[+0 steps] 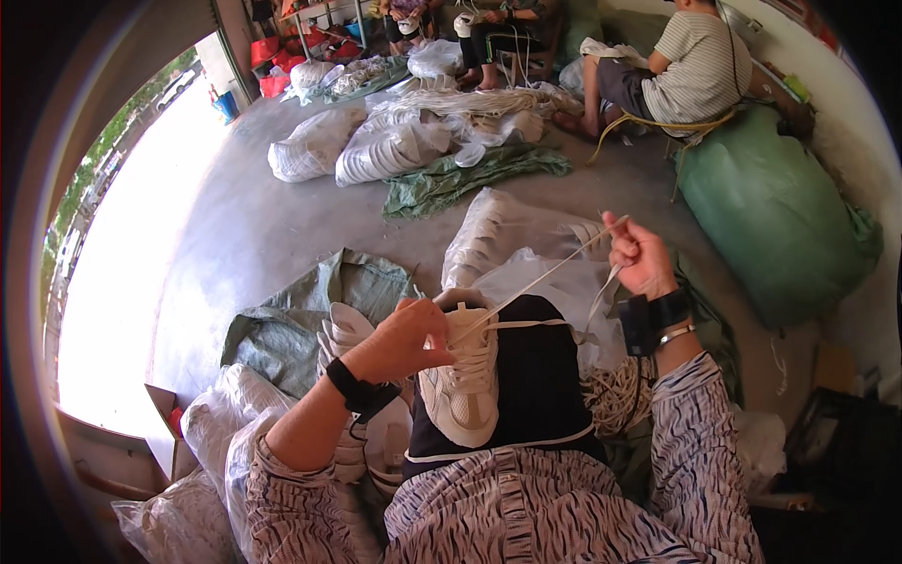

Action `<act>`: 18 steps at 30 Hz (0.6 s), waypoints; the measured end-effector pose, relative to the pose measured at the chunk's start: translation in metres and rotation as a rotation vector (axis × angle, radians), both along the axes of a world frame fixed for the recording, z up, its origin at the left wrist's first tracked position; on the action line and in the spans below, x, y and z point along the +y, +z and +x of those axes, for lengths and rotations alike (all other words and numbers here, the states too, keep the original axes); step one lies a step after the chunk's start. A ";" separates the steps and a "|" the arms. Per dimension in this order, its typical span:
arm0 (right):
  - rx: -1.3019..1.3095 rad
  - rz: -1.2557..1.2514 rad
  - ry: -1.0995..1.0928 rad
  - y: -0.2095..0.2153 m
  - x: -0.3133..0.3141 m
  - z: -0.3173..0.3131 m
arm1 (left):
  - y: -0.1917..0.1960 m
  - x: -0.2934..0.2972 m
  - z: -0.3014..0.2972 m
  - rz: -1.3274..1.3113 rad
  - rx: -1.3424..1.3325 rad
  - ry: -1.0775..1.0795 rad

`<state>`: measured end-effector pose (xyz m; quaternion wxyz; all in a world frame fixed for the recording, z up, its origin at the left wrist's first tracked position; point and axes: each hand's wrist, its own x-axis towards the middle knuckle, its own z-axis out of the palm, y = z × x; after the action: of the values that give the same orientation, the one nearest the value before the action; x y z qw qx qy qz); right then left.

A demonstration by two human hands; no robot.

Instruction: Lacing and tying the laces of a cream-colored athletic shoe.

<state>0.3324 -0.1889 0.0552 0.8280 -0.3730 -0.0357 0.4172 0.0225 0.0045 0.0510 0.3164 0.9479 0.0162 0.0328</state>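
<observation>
A cream sneaker [458, 406] rests on the dark cloth [536, 385] over my lap, its toe toward me. My left hand [413, 334] is closed at the left side of its lacing, thumb and fingers pressed against the upper. Up and to the right, my right hand [642, 258] pinches a flat off-white shoelace [526, 324]. One length of it is drawn taut in a slant from the eyelets to my fingers. A second length leaves the shoe sideways across the cloth and loops up below my right hand. Exactly what the left fingertips pinch is hidden.
More pale shoes [346, 329] are stacked left of my lap; a bundle of laces [615, 395] lies at the right. Clear plastic bags [376, 155] of shoe parts and green sacking [301, 315] cover the floor ahead. A seated person [700, 66] is near a big green sack [770, 207].
</observation>
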 end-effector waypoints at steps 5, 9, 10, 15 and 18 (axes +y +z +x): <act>-0.112 0.053 -0.267 0.054 -0.087 0.107 | -0.008 0.009 -0.007 0.005 -0.140 0.007; -0.250 0.293 -0.101 0.144 -0.112 0.104 | 0.005 0.006 0.014 -0.030 0.066 0.235; -0.346 0.409 0.048 0.163 -0.103 0.086 | 0.007 0.002 0.018 0.073 -0.043 0.230; -0.527 0.663 0.386 0.232 -0.083 -0.023 | 0.029 -0.036 0.065 -0.415 -0.005 -0.187; -0.641 0.603 0.450 0.232 -0.094 -0.025 | 0.051 -0.044 0.069 -0.636 0.013 -0.122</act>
<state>0.3074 -0.2832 0.2875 0.7356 -0.2095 -0.4875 0.4211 0.0919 -0.0397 0.1016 0.5982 0.8008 -0.0293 0.0008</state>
